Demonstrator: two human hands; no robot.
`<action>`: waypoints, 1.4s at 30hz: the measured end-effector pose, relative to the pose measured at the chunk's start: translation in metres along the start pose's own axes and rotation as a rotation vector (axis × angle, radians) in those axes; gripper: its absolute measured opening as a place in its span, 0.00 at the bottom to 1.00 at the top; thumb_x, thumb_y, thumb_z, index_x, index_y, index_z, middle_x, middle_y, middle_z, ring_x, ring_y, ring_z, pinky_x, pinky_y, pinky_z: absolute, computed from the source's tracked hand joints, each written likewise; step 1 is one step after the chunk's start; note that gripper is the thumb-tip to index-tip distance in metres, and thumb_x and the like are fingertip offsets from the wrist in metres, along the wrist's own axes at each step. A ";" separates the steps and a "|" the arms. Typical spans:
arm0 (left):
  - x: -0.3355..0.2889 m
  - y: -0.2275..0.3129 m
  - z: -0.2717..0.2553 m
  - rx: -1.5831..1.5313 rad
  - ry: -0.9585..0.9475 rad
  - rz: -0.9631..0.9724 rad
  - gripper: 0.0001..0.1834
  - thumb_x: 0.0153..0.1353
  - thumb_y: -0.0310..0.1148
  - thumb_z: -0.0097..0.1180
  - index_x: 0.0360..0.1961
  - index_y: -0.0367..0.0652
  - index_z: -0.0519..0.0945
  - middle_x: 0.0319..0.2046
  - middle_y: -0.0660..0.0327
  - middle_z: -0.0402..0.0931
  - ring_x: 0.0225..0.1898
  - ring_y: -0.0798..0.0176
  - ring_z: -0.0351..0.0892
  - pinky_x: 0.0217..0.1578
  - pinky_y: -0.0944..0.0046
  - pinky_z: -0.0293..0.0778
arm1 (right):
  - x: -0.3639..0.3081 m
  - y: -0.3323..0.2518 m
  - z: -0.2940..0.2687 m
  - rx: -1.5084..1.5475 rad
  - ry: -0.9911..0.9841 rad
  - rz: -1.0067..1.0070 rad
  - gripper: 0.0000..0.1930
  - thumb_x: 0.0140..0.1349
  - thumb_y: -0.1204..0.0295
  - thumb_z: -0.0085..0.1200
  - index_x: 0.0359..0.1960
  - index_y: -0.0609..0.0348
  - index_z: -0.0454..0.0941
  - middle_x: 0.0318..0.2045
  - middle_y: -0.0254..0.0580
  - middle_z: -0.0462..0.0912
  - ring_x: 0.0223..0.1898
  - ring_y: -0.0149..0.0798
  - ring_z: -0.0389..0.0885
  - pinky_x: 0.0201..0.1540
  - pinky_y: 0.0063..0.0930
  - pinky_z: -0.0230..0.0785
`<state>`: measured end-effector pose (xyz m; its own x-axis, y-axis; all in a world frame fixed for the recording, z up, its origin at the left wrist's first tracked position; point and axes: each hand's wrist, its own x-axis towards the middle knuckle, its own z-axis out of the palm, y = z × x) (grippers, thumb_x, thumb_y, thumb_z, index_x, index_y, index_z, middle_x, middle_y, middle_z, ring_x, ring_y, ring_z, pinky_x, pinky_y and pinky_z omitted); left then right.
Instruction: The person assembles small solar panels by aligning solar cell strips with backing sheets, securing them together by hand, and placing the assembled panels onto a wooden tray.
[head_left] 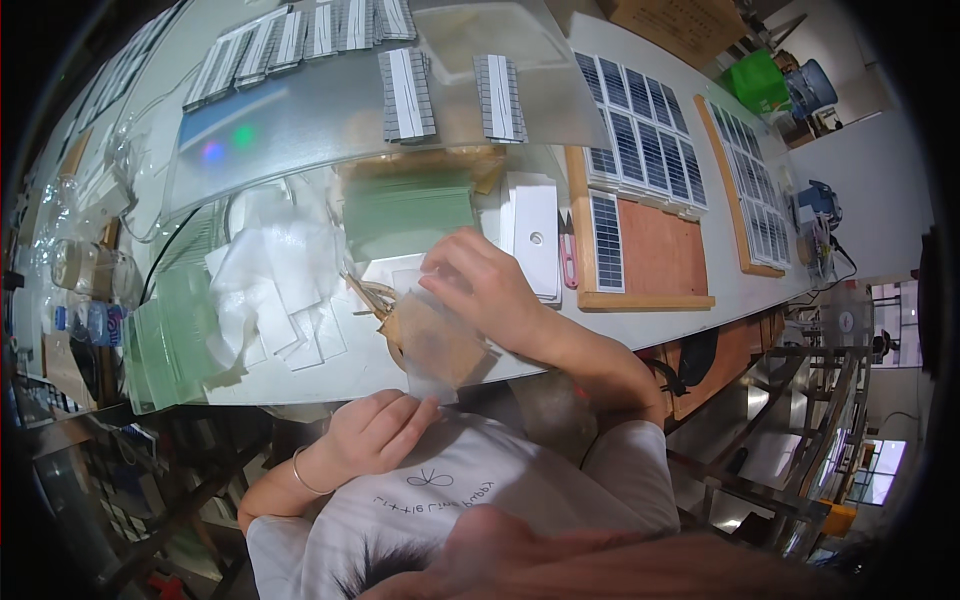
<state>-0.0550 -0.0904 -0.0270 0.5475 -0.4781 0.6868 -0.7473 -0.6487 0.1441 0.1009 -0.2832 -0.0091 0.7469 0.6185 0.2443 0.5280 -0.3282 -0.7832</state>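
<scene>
A thin translucent sheet (432, 372) stretches between my two hands at the table's near edge. My left hand (372, 435), a bangle on its wrist, pinches the sheet's lower end. At the upper end, my right hand (478, 280) has its thumb and fingers closed on the sheet. Behind the sheet lies a tan, papery-looking piece (462, 350), partly covered by it. Several thin tan strips (372, 298) stick out beside it. Just beyond my right hand sits a stack of greenish clear plates (410, 215).
White sheets (275, 280) and fanned green plates (170, 335) lie to the left. A frosted raised panel (300, 135) bears bundled strips. Rightward are a white card stack (528, 225), pink-handled snips (569, 262) and a wooden tray (650, 301) with small solar panels (640, 115).
</scene>
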 end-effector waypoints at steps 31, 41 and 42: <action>-0.017 0.001 -0.028 -0.174 0.134 -0.177 0.21 0.43 0.24 0.70 0.43 0.45 0.85 0.31 0.64 0.77 0.28 0.62 0.78 0.24 0.65 0.71 | 0.103 -0.057 -0.145 0.036 0.196 -0.272 0.17 0.65 0.79 0.64 0.55 0.61 0.76 0.40 0.34 0.82 0.38 0.25 0.82 0.43 0.21 0.77; -0.014 -0.007 -0.015 -0.254 -0.028 -0.005 0.21 0.47 0.26 0.65 0.46 0.40 0.86 0.36 0.62 0.78 0.33 0.64 0.79 0.27 0.67 0.72 | 0.015 -0.031 -0.020 0.215 -0.186 0.062 0.16 0.65 0.72 0.65 0.53 0.58 0.78 0.47 0.37 0.83 0.46 0.32 0.82 0.47 0.26 0.74; -0.013 -0.007 -0.010 -0.184 0.017 -0.001 0.20 0.47 0.26 0.66 0.46 0.42 0.86 0.36 0.63 0.78 0.35 0.63 0.80 0.29 0.68 0.73 | 0.016 -0.028 -0.017 0.172 -0.176 0.068 0.16 0.64 0.71 0.65 0.52 0.58 0.78 0.45 0.37 0.83 0.43 0.33 0.81 0.45 0.26 0.73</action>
<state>-0.0609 -0.0737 -0.0299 0.5429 -0.4662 0.6986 -0.8040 -0.5289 0.2719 0.1050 -0.2765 0.0266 0.6881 0.7192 0.0962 0.3913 -0.2561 -0.8839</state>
